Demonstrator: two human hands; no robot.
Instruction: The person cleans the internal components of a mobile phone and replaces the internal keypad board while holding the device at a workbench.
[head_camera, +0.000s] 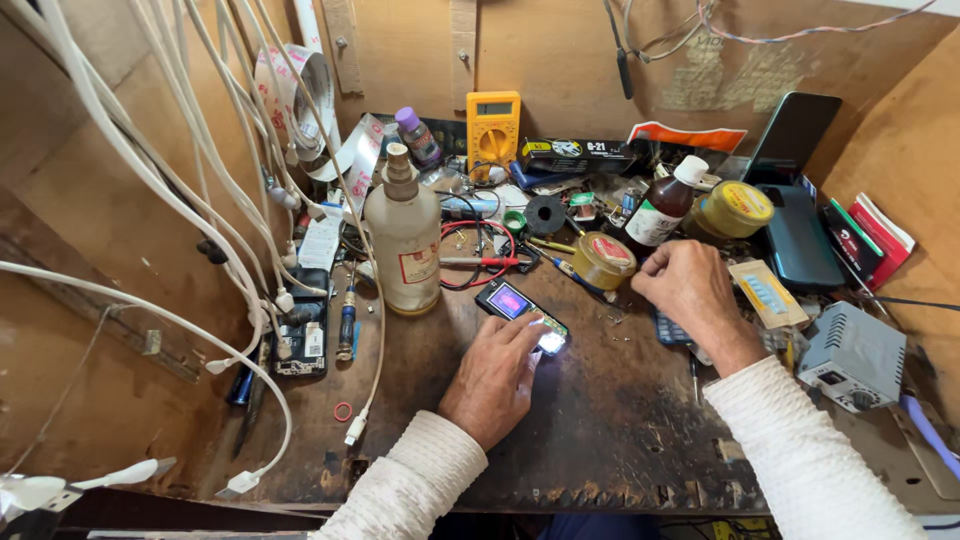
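My left hand (497, 378) rests on the dark worn workbench (600, 420) and holds a small keypad phone (520, 310) with its screen and keys lit; my fingers press on its lower end. My right hand (688, 292) hovers with fingers curled over small loose parts near a round yellow tin (603, 260). Whether it grips anything is hidden by the fingers.
A tall cloudy plastic bottle (404, 240) stands left of the phone. A yellow multimeter (493, 127), brown bottle (662, 207), yellow jar (734, 208), dark phones (798, 235) and a grey power unit (852, 355) crowd the back and right. White cables (200, 215) hang at left.
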